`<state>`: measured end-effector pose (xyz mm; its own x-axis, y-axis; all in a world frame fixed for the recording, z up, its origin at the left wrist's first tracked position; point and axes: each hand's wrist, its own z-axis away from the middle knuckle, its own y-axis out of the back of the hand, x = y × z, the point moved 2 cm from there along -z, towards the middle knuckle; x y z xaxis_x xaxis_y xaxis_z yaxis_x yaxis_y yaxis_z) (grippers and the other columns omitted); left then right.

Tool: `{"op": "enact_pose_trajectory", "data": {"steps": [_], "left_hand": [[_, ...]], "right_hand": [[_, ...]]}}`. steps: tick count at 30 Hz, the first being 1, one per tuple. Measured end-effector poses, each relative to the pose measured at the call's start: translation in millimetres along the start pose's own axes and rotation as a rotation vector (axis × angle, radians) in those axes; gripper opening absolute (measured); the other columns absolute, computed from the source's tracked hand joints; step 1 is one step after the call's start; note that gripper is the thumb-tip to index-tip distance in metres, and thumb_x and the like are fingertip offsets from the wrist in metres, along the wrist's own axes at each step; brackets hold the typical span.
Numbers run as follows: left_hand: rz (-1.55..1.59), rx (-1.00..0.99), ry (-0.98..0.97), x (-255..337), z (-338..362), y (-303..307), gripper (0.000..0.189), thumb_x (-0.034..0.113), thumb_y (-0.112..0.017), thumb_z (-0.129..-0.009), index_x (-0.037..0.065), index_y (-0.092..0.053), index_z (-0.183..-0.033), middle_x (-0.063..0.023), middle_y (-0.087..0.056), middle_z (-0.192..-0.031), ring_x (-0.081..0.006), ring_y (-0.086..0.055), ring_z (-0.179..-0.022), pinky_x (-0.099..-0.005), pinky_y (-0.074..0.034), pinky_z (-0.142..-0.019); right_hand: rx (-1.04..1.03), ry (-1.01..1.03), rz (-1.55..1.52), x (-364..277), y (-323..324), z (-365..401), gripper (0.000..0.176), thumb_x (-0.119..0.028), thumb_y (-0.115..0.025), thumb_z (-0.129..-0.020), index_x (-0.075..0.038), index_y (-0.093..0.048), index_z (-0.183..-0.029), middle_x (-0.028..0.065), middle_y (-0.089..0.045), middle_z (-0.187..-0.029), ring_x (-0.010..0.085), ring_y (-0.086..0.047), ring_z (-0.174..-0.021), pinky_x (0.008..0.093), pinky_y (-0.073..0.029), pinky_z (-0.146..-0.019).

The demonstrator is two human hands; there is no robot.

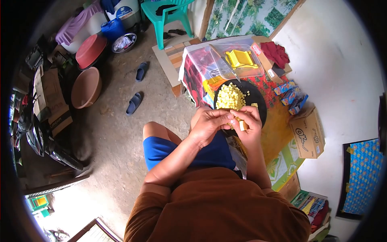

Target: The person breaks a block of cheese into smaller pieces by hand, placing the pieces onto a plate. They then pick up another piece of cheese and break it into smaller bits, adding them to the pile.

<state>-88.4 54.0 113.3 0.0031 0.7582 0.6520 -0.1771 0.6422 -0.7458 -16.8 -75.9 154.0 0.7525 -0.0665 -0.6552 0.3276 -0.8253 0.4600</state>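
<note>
A pale yellow block [243, 125] sits in my right hand [250, 123], its fingers curled around it. My left hand [206, 127] is closed in a pinch, its fingertips meeting those of the right; what they pinch is too small to make out. Both hands are over the near edge of a round black tray [259, 94]. On this tray, just beyond my fingers, lies a heap of small pale yellow cubes [229, 97], with a few loose pieces to its right. A long narrow blade [231, 68] points toward the tray's far rim.
Behind the tray, a yellow plastic rack [241, 59] lies on a clear plastic lid [219, 60]. To the right are blue packets [291, 97] and a cardboard box [307, 135]. Slippers [134, 103], a pink basin [86, 88] and a green chair [169, 18] stand on the floor to the left.
</note>
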Motion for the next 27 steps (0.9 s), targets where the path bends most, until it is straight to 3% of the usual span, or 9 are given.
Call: {"op": "enact_pose_trajectory", "data": {"steps": [6, 12, 18, 22, 27], "left_hand": [[0.156, -0.066, 0.089, 5.4, 1.4, -0.5, 0.016, 0.016, -0.063, -0.09, 0.001, -0.067, -0.096, -0.0076, -0.067, -0.09, -0.0157, -0.064, -0.085, -0.0315, -0.055, -0.075], [0.037, -0.035, 0.004, -0.8, 0.8, 2.8, 0.016, 0.018, -0.064, -0.09, 0.004, -0.067, -0.094, -0.006, -0.067, -0.089, -0.0146, -0.064, -0.083, -0.0295, -0.054, -0.073], [-0.069, -0.039, 0.166, -17.0, -10.2, 21.1, 0.025, 0.03, -0.061, -0.092, 0.006, -0.066, -0.097, -0.004, -0.066, -0.09, -0.0127, -0.062, -0.08, -0.0293, -0.052, -0.069], [-0.248, 0.158, 0.182, -28.5, -15.1, 38.0, 0.028, 0.032, -0.059, -0.092, 0.007, -0.064, -0.105, -0.0016, -0.065, -0.098, -0.0107, -0.059, -0.077, -0.0283, -0.049, -0.069], [-0.311, 0.148, 0.191, -37.8, -17.4, 54.8, 0.024, 0.028, -0.061, -0.091, 0.008, -0.066, -0.103, -0.0007, -0.065, -0.098, -0.009, -0.057, -0.076, -0.0257, -0.048, -0.066]], "right_hand": [[0.034, -0.093, -0.078, 1.7, 0.9, 2.4, 0.024, -0.005, -0.075, -0.076, -0.006, -0.071, -0.1, 0.0065, -0.056, -0.094, 0.0158, -0.058, -0.083, 0.0279, -0.049, -0.07], [0.01, -0.068, -0.049, -5.6, -1.5, 1.1, 0.021, -0.005, -0.075, -0.076, -0.005, -0.07, -0.097, 0.0064, -0.056, -0.094, 0.016, -0.059, -0.08, 0.0267, -0.048, -0.069], [-0.034, -0.102, 0.038, 15.6, 4.4, 6.0, 0.019, -0.005, -0.075, -0.075, -0.004, -0.069, -0.094, 0.0076, -0.057, -0.092, 0.0183, -0.06, -0.079, 0.0288, -0.048, -0.069], [0.041, -0.444, 0.095, 96.5, 6.3, 17.2, 0.018, -0.008, -0.069, -0.079, -0.006, -0.067, -0.097, 0.0095, -0.066, -0.09, 0.0212, -0.064, -0.081, 0.0308, -0.049, -0.073], [-0.053, -0.564, 0.269, 174.8, 10.9, 36.3, 0.023, -0.014, -0.067, -0.08, -0.008, -0.067, -0.103, 0.0114, -0.069, -0.098, 0.023, -0.066, -0.088, 0.0314, -0.05, -0.076]]}}
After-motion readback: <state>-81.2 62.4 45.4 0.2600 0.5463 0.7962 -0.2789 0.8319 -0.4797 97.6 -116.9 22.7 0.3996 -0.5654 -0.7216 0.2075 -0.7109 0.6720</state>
